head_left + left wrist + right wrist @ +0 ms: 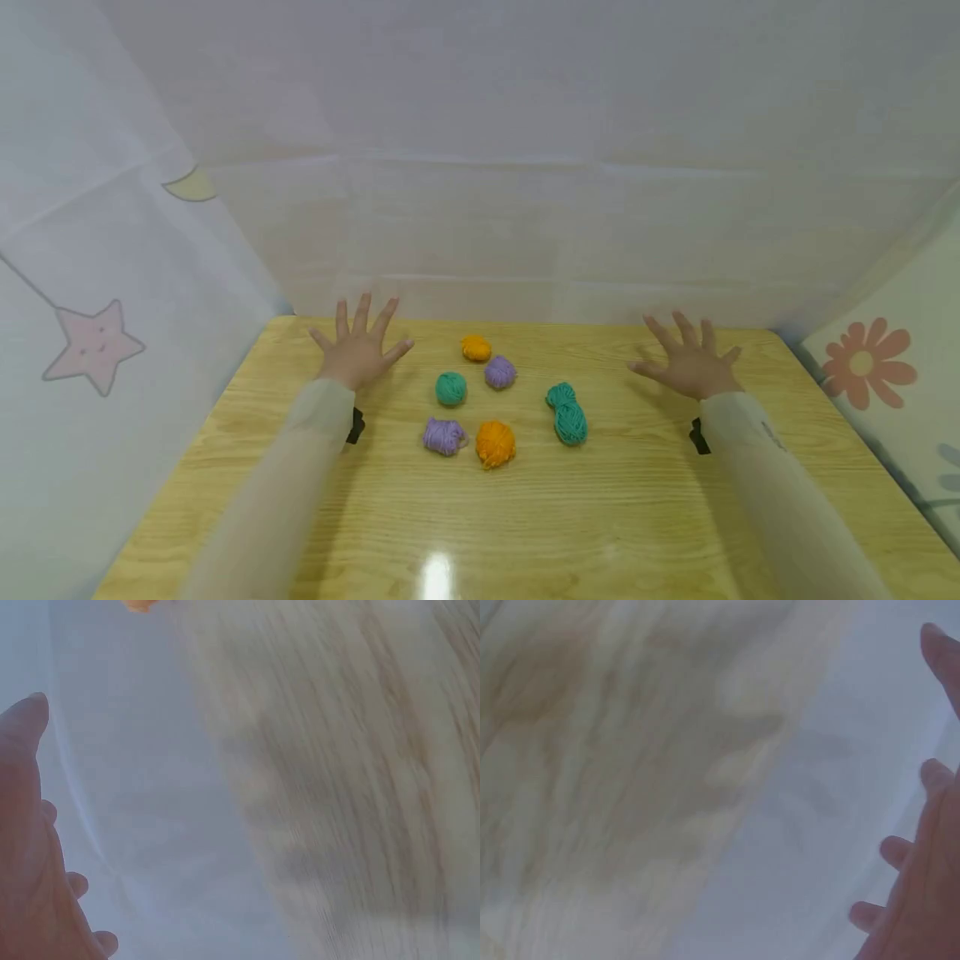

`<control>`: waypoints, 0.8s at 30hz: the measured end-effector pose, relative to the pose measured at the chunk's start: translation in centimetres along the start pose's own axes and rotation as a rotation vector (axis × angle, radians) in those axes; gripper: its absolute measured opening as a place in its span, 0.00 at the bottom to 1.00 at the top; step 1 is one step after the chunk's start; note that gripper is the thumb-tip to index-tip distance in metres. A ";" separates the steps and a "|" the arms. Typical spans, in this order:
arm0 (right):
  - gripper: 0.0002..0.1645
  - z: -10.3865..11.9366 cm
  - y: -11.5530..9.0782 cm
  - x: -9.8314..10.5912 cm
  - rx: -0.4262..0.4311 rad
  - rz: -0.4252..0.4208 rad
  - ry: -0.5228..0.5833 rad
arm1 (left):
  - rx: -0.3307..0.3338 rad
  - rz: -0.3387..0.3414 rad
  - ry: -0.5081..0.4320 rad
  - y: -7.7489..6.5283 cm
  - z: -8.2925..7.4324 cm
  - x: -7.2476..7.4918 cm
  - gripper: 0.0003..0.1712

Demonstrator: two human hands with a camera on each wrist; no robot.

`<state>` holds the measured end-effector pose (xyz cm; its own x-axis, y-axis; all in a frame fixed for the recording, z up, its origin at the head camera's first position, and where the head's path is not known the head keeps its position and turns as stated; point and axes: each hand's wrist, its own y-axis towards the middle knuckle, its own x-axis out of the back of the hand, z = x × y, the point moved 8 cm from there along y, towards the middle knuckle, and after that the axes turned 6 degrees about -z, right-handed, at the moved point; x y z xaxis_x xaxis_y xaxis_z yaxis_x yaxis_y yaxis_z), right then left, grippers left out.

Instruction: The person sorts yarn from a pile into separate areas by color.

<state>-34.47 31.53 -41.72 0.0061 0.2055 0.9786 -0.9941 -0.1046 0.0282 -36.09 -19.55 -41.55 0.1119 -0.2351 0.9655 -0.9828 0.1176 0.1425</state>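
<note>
Head view: left hand (357,355) and right hand (691,367) spread wide, both empty; yarn (451,389) between them, table (600,517) beneath.

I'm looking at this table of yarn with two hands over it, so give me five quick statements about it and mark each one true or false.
1. The left hand and the right hand have spread fingers. True.
2. The long green bundle lies to the right of the larger orange ball. True.
3. The right hand grips the long green bundle. False: it holds nothing.
4. There are only three pieces of yarn. False: there are six, two each of orange, purple and green.
5. The smaller orange ball is the yarn nearest the table's far edge. True.
</note>
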 end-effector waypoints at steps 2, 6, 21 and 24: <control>0.61 1.1 -0.2 0.2 0.004 0.026 0.024 | -0.003 -0.015 -0.015 -0.1 -0.1 0.1 0.48; 0.60 3.6 -0.6 0.6 0.016 0.057 0.116 | -0.023 -0.068 -0.086 -0.5 -1.0 0.4 0.47; 0.45 9.5 -2.3 -1.5 -0.026 0.086 0.570 | -0.129 -0.112 -0.540 -3.1 -5.3 -0.4 0.42; 0.43 9.7 -2.7 -2.2 -0.056 0.098 0.622 | -0.099 -0.086 -0.624 -3.3 -5.3 -1.5 0.41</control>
<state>-30.70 21.89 -41.99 -0.1329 0.7264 0.6743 -0.9911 -0.1040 -0.0832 -32.26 -14.51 -42.30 0.0533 -0.7619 0.6455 -0.9525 0.1552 0.2619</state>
